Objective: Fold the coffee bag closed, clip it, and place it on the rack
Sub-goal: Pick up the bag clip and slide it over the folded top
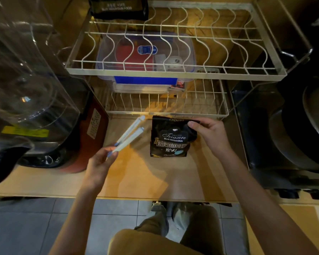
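Observation:
A black coffee bag (pixel 168 139) with white and gold lettering stands on the wooden counter, just in front of the wire rack (pixel 175 74). My right hand (pixel 208 133) grips the bag's upper right corner, where the top is bent over. My left hand (pixel 101 161) holds a long white and blue bag clip (pixel 129 135) by its hinge end. The clip's two arms are spread apart in a V and point up toward the bag, a short gap to its left.
The two-tier rack has a bare upper shelf; a second black bag (pixel 118 8) sits at its back left. A clear plastic box (pixel 145 57) lies on the lower shelf. A glass-domed appliance (pixel 26 89) stands left, dark pans (pixel 306 129) right.

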A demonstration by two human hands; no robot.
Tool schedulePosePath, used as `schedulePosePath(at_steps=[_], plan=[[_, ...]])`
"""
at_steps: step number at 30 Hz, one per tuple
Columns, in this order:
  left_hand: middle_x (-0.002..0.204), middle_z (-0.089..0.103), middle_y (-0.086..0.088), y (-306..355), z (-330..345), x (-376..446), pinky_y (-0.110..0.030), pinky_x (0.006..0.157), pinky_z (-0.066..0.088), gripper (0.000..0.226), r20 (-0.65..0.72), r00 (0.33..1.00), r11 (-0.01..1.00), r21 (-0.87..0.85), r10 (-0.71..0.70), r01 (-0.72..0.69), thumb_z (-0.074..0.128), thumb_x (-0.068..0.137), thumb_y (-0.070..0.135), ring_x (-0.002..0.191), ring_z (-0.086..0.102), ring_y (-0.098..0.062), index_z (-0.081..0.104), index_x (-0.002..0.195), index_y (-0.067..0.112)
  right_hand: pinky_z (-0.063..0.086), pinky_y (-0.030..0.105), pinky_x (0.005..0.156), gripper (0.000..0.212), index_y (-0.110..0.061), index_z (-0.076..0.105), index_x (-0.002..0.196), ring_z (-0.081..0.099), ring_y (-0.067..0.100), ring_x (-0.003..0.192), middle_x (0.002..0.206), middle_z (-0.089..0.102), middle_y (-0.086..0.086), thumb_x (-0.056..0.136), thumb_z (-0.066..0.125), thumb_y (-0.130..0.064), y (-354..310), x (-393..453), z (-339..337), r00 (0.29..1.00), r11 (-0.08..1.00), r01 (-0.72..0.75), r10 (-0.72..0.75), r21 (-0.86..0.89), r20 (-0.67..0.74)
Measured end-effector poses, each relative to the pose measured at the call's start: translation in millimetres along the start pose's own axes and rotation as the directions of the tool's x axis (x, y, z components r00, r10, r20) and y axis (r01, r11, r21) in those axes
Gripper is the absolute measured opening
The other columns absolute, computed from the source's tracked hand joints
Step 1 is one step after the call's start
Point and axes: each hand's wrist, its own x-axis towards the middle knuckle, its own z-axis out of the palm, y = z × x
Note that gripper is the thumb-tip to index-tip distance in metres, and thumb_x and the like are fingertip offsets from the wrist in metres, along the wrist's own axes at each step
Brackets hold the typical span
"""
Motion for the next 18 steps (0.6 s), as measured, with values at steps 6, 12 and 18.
schedulePosePath(at_steps=[6,12,18], plan=[[0.105,0.058,0.01,68.8,9.1,2.4,-0.009,0.079,0.045,0.011,0.196,0.959,0.979,-0.016,0.205,-0.206,0.054,0.084,0.005,0.09,0.055,0.008,0.06,0.09,0.012,0.049,0.007,0.058,0.019,-0.002,0.065,0.097,0.065,-0.006,0.065,0.064,0.071,-0.012,0.079,0.062,0.001,0.6,-0.7,0.7,0.999,1.0,-0.012,0.012,0.007,-0.033],[0.115,0.055,0.005,94.3,35.4,29.7,-0.026,0.094,0.042,0.015,0.345,0.869,0.882,0.184,0.354,-0.433,0.058,0.083,0.01,0.11,0.051,-0.01,0.062,0.096,0.015,0.049,0.007,0.06,0.018,-0.017,0.069,0.082,0.065,-0.005,0.068,0.065,0.072,-0.021,0.079,0.064,0.0,0.4,-2.0,-1.4,1.0,1.0,-0.02,0.02,-0.013,-0.012],[0.104,0.062,0.0,94.9,48.8,36.9,-0.035,0.092,0.048,0.031,0.413,0.873,0.95,0.048,0.262,-0.308,0.063,0.077,0.004,0.103,0.058,-0.016,0.051,0.1,0.022,0.051,0.008,0.064,0.018,-0.01,0.069,0.093,0.065,-0.005,0.07,0.077,0.069,-0.008,0.078,0.065,-0.002,-6.8,-1.6,-5.8,0.999,0.999,-0.029,0.03,-0.033,0.031]])
